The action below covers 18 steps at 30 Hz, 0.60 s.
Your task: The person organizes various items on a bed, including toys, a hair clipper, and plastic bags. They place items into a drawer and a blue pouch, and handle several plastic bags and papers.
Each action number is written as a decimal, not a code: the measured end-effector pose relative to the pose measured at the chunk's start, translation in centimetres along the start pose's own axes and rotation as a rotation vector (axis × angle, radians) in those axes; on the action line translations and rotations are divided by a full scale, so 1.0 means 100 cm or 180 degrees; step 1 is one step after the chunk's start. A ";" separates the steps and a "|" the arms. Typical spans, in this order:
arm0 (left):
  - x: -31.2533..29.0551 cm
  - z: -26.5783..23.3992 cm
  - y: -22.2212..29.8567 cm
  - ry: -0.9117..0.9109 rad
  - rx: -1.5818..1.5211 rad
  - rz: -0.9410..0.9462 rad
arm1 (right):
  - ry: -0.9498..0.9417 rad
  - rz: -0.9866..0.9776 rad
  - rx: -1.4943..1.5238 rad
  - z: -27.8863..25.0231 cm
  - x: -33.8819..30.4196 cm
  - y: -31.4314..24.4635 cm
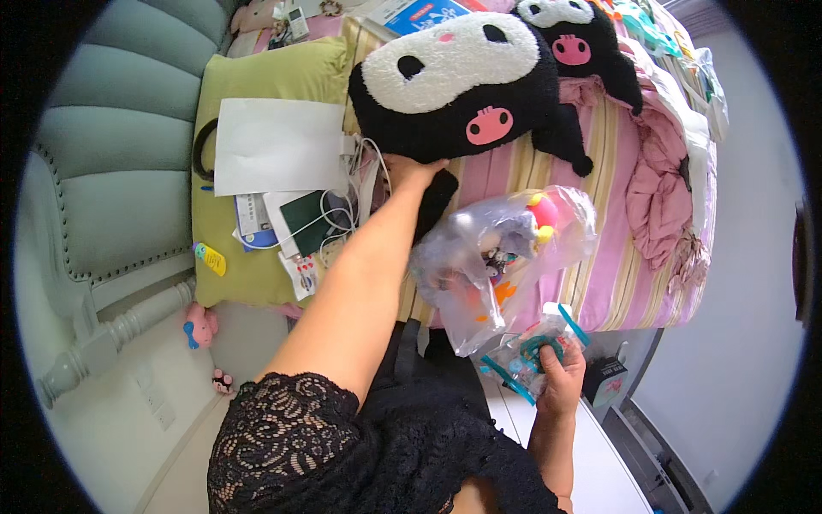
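My left arm stretches over the bed, and my left hand (413, 171) is at the lower edge of a large black-and-white plush cushion (445, 68) with a pink nose patch. The cushion hides most of that hand's fingers, so their grip does not show. Low on the right, my right hand (561, 377) is closed on a clear zip bag (524, 364) with teal edges and small things inside. Between my hands lies a translucent plastic bag (454, 300) of mixed small items, with red, yellow and orange pieces showing.
On a green pillow (274, 73) lie a white sheet (274, 146), a dark green booklet (304, 224), white cables and a yellow tube (210, 259). A second black plush (578, 43) and a pink bundled cloth (659, 197) rest farther right. The grey padded headboard (120, 154) borders the left.
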<state>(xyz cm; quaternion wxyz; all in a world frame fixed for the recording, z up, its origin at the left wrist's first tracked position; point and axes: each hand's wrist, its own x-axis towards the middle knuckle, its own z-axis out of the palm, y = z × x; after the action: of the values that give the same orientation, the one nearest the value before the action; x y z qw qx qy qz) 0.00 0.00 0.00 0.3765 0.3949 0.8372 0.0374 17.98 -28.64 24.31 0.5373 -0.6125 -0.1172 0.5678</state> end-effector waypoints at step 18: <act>0.104 -0.234 0.193 -0.1051 -0.4994 0.2144 | 0.0229 -0.0074 0.0385 -0.036 -0.012 -0.003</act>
<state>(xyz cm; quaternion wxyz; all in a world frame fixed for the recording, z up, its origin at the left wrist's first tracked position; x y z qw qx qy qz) -7.45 25.93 17.41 0.6255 0.2484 0.3429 0.6553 20.70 -31.29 24.46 0.5838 -0.5975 -0.0704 0.5452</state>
